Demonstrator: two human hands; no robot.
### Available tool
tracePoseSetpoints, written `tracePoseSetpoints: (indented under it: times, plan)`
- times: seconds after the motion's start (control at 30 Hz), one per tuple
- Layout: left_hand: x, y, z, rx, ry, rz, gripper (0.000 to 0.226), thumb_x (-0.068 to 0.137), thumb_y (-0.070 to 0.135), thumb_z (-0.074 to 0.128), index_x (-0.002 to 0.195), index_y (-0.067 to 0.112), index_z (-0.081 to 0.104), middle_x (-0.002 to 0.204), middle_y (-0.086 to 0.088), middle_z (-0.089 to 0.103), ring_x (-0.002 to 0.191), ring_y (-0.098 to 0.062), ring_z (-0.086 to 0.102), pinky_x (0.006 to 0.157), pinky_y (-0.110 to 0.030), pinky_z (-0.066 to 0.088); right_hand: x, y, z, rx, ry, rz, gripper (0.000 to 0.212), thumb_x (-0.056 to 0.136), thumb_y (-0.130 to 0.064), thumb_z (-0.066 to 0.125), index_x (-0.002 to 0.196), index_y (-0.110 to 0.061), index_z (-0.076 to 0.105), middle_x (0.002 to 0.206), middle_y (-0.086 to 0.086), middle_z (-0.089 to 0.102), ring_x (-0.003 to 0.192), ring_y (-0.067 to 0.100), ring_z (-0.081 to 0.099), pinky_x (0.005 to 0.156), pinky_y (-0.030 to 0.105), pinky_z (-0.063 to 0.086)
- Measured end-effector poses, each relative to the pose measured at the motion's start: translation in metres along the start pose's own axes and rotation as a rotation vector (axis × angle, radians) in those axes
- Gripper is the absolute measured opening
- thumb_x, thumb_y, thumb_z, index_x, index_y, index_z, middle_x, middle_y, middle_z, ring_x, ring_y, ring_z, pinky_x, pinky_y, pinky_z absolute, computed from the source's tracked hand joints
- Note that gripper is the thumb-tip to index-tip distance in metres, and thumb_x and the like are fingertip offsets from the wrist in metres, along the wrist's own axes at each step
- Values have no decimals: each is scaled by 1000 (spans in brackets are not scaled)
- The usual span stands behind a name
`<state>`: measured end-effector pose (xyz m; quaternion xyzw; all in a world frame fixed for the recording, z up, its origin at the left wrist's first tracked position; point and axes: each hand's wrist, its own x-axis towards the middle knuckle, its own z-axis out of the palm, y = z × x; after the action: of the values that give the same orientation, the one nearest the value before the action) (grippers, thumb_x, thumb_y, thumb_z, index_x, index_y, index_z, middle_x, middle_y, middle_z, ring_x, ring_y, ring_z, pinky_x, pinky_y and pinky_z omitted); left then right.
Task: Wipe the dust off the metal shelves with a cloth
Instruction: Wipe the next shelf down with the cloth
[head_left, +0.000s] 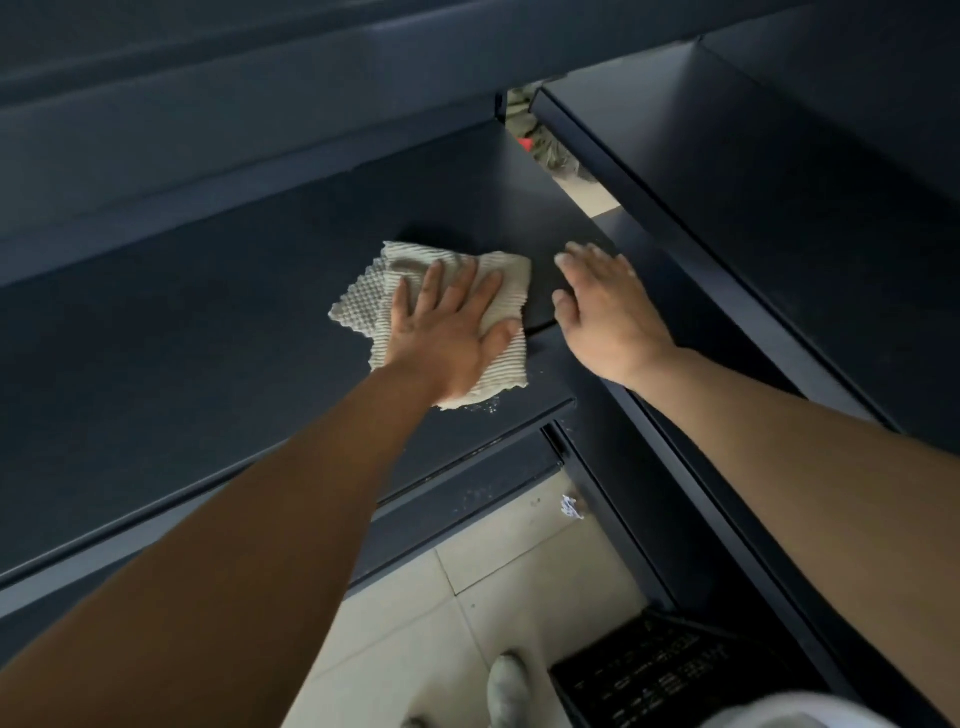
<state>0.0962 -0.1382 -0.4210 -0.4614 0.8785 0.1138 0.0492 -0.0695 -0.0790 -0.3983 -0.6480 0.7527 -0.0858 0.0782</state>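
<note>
left grip flat, pressing cloth | right grip released | dark metal shelf | tiled floor

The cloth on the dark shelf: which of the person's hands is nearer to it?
Left. The left hand lies flat on top of the cloth, fingers spread, pressing it to the shelf. The right hand is off the cloth, just to its right.

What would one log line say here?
left hand: pressing cloth | cloth: spread on shelf | right hand: open, right of cloth
</note>
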Motion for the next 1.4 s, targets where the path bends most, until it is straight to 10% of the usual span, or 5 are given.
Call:
tracePoseSetpoints:
  times: [0.47,0.67,0.93,1.4]
  plan:
    - [-54,-44,7,-96,43,-329,63,91,60,13,146,35,-6,156,7,-12,142,-23,-17,114,-48,-12,-8,-87,6,-15,-22,-272,47,102,-25,33,146,-7,32,156,9,27,145,24,21,119,37,8]
    - [-54,-28,-7,-875,299,-131,43,98,22,32,141,23,34,149,-2,34,139,-17,25,117,-41,16,-13,-84,8,36,-22,-271,47,102,-23,29,147,-8,29,158,10,21,146,23,17,119,36,5]
    - [-90,-76,20,-458,509,-289,50,88,22,30,132,8,46,139,-12,47,131,-31,38,111,-47,25,-9,-115,41,-170,-285,-361,71,91,-68,24,151,-35,4,161,-3,-10,146,25,-16,116,52,-10]
    - [-18,-27,16,-142,313,-239,51,98,40,29,143,17,27,153,-6,23,142,-26,11,117,-41,4,50,8,18,-212,-215,157,77,92,-67,11,152,-22,-7,160,10,-13,145,34,-14,114,55,-9]
